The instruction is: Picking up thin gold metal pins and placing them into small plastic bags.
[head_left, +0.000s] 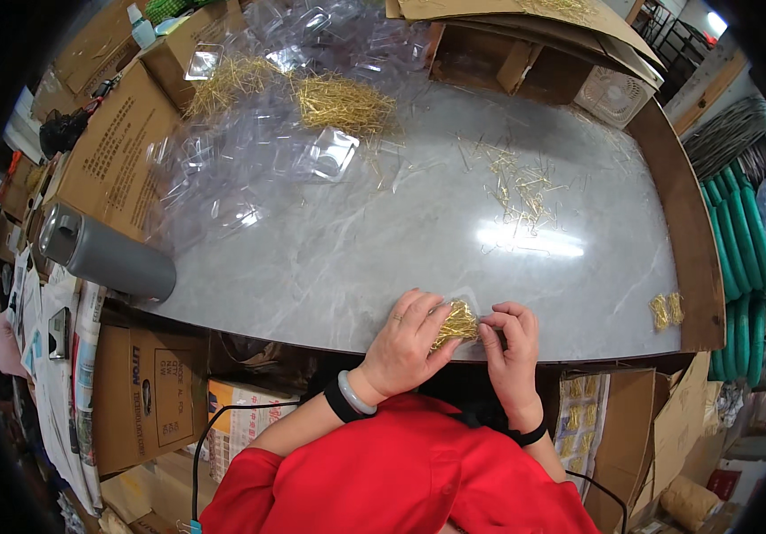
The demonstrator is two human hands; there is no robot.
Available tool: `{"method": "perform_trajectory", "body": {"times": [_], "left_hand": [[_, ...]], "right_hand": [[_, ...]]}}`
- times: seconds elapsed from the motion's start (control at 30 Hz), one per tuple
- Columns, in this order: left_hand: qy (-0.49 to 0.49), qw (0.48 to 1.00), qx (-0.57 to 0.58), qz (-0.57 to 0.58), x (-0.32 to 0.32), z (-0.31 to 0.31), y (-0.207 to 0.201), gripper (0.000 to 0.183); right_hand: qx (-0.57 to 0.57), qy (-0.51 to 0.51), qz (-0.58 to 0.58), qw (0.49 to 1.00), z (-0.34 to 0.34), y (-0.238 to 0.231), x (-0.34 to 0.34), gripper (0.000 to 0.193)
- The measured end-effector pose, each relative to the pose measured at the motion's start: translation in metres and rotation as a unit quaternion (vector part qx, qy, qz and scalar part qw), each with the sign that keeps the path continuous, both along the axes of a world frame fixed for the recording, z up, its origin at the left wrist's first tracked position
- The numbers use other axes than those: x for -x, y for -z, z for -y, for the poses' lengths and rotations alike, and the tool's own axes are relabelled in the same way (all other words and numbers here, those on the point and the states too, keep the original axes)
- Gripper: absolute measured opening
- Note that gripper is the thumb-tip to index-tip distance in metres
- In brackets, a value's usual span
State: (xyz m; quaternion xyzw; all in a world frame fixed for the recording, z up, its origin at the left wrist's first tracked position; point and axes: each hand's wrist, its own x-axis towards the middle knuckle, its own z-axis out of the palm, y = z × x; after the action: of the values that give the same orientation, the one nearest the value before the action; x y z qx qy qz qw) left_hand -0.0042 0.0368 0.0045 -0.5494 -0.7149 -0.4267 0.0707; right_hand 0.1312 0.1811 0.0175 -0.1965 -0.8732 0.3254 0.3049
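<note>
A grey metal flask [107, 256] lies on its side at the far left of a grey marbled table [338, 258], its long axis running from upper left to lower right, cap end toward the upper left. Behind it sit brown cardboard boxes [120, 156]. To their right, a heap of clear plastic blister trays [249, 169] spreads over the back of the table, with two loose piles of thin gold pins [343, 102] lying on top of it. At the near edge, in the middle, the left hand [405, 343] curls over a small bundle of gold pins [457, 323], fingers bent and closed down on it. The bundle's long axis tilts from lower left to upper right, and it appears to rest in a small clear tray, hard to make out. The right hand [512, 347] touches the bundle's right end with pinched fingertips. Further right, scattered gold pins [521, 191] lie loose mid-table. At the far right edge, two small gold bundles [666, 310] sit side by side.
</note>
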Motion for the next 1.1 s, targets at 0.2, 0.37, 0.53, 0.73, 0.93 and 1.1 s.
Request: {"method": "perform_trajectory", "body": {"times": [0.2,0.37,0.53,0.73,0.93,1.1], "left_hand": [[0.032,0.999,0.005,0.021,0.004,-0.001,-0.003,0.045],[0.027,0.999,-0.005,0.02,0.005,-0.001,-0.004,0.045],[0.033,0.999,-0.02,0.032,0.005,-0.001,-0.002,0.044],[0.036,0.999,-0.015,0.025,0.006,-0.001,-0.002,0.043],[0.034,0.999,-0.021,0.02,0.004,-0.001,-0.001,0.042],[0.031,0.999,-0.02,0.015,0.004,0.0,0.0,0.041]], "right_hand": [[0.033,-0.033,-0.002,0.999,-0.001,0.005,0.015,0.01],[0.134,-0.026,-0.038,0.99,0.001,-0.006,0.012,0.013],[0.042,-0.034,0.015,0.998,-0.007,-0.005,0.003,0.015],[0.162,-0.058,0.033,0.985,-0.006,-0.007,0.016,0.012],[0.127,-0.079,-0.003,0.989,-0.007,-0.005,0.01,0.013],[0.087,-0.048,-0.023,0.995,-0.001,0.0,0.009,0.013]]}}
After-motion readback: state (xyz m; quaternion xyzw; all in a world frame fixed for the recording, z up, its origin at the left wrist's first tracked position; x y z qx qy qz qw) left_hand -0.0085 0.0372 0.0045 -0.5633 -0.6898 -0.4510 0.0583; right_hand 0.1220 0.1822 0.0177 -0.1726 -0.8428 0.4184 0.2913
